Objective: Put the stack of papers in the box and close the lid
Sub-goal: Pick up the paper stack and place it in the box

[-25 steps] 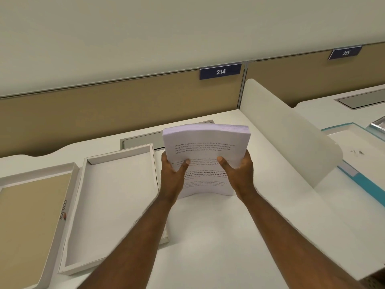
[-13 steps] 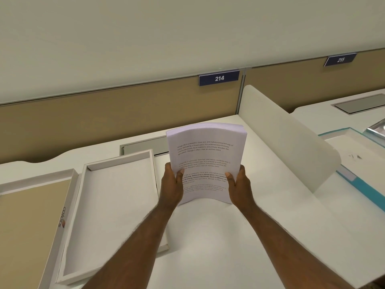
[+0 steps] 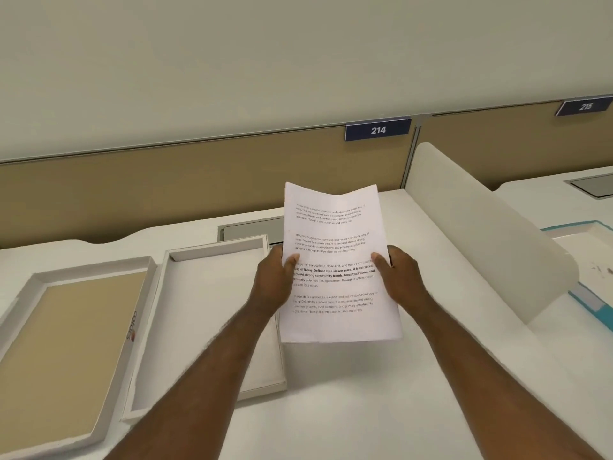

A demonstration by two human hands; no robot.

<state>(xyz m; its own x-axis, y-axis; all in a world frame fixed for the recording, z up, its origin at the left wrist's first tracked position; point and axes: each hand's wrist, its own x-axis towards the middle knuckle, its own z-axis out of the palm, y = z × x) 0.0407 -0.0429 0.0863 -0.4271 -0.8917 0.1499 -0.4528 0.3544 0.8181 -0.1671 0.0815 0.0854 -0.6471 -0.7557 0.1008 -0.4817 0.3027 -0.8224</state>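
Observation:
I hold a stack of printed white papers upright above the white desk, its printed face toward me. My left hand grips its left edge and my right hand grips its right edge, thumbs on the front page. To the left of the papers lies an open white box, shallow and with nothing in it. Further left lies its lid, upside down, with a tan inside and white rim.
A curved white divider panel stands on the desk at the right. Behind runs a tan partition with number plates 214 and 215. A grey cable hatch sits behind the box. A teal-edged tray lies on the neighbouring desk.
The stack has been raised off the desk and tipped upright, so its full front page faces me. Both hands slid to its side edges.

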